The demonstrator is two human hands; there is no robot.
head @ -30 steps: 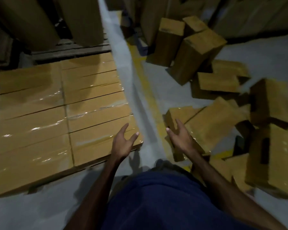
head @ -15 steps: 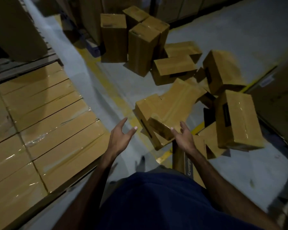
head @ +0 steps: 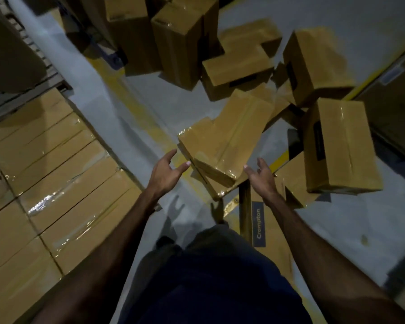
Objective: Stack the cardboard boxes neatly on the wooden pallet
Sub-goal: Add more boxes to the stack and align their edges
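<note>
Taped cardboard boxes in a flat layer (head: 56, 183) fill the left, their contents unseen. A bare grey floor strip (head: 131, 127) runs beside their edge. Left hand (head: 166, 174) and right hand (head: 261, 176), both spread and empty, flank a tilted box (head: 225, 139); loose boxes (head: 337, 146) crowd the right.

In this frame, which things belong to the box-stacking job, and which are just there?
Part of the job:
- tilted box between the hands
- loose boxes heaped on the floor
- stacked boxes, a flat layer at left
- left hand and right hand, both open and empty

Just there:
- yellow floor line
- labelled flat box near the feet
</note>
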